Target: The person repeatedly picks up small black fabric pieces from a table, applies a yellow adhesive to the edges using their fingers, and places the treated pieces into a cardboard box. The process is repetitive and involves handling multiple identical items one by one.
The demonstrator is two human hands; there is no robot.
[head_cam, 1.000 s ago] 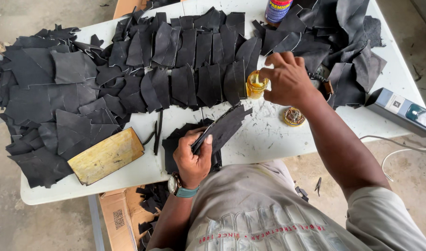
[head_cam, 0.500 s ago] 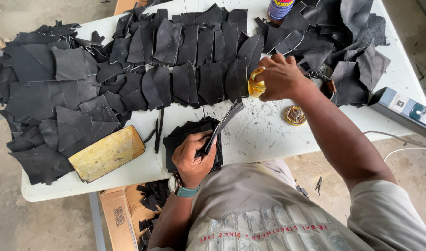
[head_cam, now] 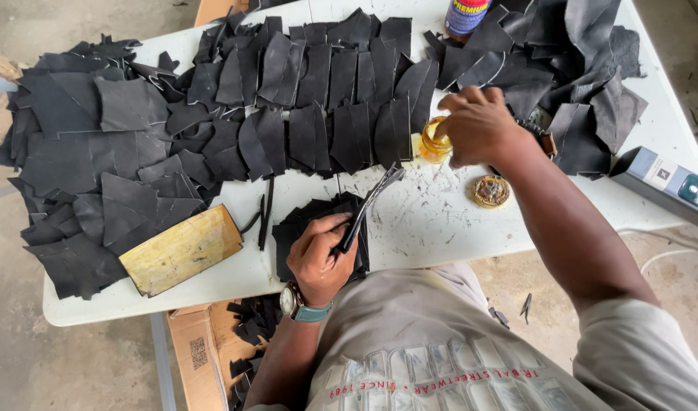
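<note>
Right hand (head_cam: 478, 125), fingers closed, dips into a small open jar (head_cam: 432, 141) of amber glue mid-desk (head_cam: 440, 228). Left hand (head_cam: 322, 255) grips a black leather piece (head_cam: 368, 209) over a stack (head_cam: 303, 228) near the front edge. Cardboard box (head_cam: 204, 350) below holds black scraps.

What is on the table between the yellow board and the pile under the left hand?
In the head view, thin black strips lie on the white table between the yellow board and the black pile under the left hand.
</note>
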